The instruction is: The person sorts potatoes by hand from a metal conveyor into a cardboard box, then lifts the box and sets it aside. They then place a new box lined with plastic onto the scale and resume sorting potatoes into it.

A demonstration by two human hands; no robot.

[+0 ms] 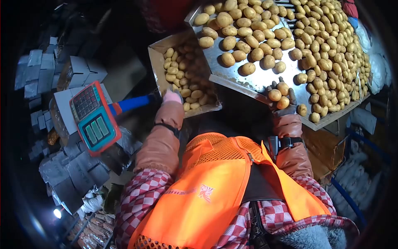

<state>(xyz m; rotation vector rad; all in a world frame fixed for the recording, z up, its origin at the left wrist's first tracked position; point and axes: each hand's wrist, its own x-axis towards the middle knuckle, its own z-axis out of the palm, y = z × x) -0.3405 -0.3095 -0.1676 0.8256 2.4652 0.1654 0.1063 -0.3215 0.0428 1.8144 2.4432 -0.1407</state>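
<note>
My right hand (287,109), in a dark glove, cups three potatoes (274,95) at the near edge of the metal sorting table (261,86). Its fingers curl up around them. Many more loose potatoes (248,25) lie on the table's upper part, and a large heap (331,54) spreads to the right. To the left, my left hand (172,96), in a pink glove, is at the near left side of a cardboard box (156,62). Potatoes (176,68) partly fill that box, its right side in shadow. The left hand's fingers are blurred and cannot be made out.
A red and teal digital scale display (96,118) on a blue post (134,103) stands left of my left arm. Behind it are stacked boxes (81,68). White sacks (375,70) lie beyond the potato heap, and a brown carton (325,151) sits below the table's right end.
</note>
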